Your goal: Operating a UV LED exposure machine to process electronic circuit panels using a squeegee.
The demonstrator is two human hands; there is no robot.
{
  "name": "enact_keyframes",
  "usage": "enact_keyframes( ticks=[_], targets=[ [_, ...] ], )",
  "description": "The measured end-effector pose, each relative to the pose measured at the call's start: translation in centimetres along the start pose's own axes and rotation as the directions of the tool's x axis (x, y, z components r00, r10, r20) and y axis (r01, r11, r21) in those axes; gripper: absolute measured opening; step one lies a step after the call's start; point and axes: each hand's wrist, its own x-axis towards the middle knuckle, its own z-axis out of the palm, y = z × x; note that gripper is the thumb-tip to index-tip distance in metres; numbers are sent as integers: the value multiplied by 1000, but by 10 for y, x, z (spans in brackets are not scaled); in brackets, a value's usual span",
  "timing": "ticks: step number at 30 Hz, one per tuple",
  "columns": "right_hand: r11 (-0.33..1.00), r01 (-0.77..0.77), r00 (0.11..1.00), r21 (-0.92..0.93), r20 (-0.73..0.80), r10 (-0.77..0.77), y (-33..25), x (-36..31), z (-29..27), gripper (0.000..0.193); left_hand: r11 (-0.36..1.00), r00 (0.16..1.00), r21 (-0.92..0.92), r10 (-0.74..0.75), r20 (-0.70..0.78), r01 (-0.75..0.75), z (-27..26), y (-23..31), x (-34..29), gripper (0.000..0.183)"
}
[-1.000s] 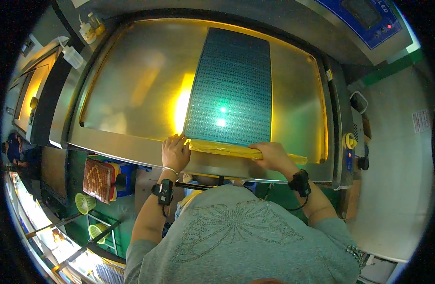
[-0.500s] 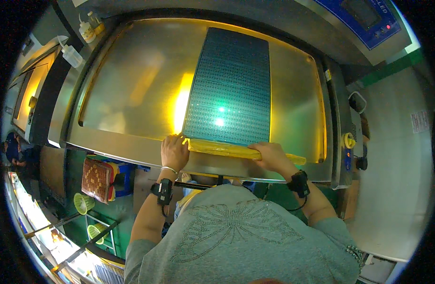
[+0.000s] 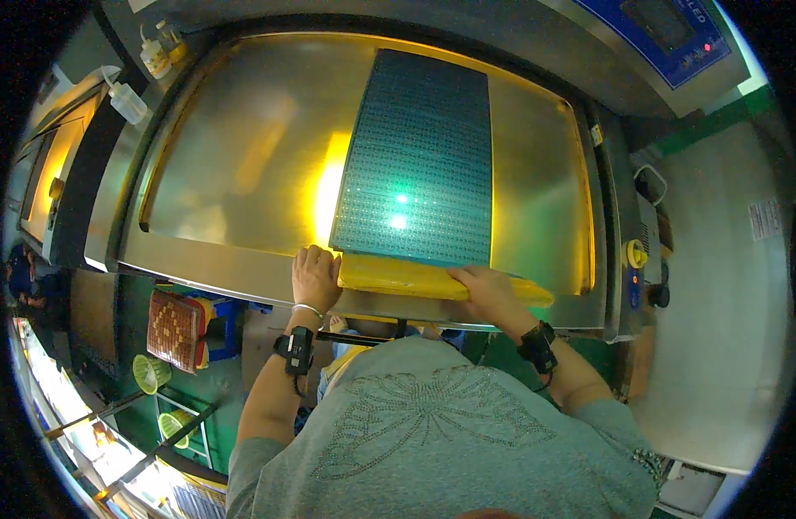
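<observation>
The left hand (image 3: 316, 277) lies flat, fingers together, on the left end of a yellow strip (image 3: 433, 278) at the lower centre of the frame. The right hand (image 3: 484, 290) presses palm-down on the strip's right half, fingers loosely spread, gripping nothing. The strip borders the near edge of a large green perforated panel (image 3: 420, 160), which lies on the shiny metal table (image 3: 234, 164) of a machine. Two plastic bottles (image 3: 125, 99) stand at the upper left.

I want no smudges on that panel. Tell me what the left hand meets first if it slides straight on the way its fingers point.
The left hand points away from the person, beside the yellow strip. Straight on lies bare glass plate; the green panel sits just to its right, so it probably passes alongside.
</observation>
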Motion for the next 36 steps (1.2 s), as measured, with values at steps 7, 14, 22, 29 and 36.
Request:
enact_keyframes(
  ticks=[7,14,22,29,36],
  targets=[
    [999,-18,999,31,29,17,1,0,2,54,997,990,-33,62,-125,-66,0,-1,1,12],
    [999,44,997,23,-65,-42,-5,-1,6,51,996,995,1,87,-58,-87,5,-7,-4,12],
    [999,-27,999,37,34,26,9,-1,-9,56,998,995,-50,29,-98,-34,12,-5,0,12],
    [991,-70,997,-112,-53,65,161,171,-70,58,999,998,-12,-39,-53,38,2,6,12,12],
    [921,-293,929,-255,-305,211,355,382,-134,53,991,991,-27,-126,53,128,-9,6,8,12]
  ],
)
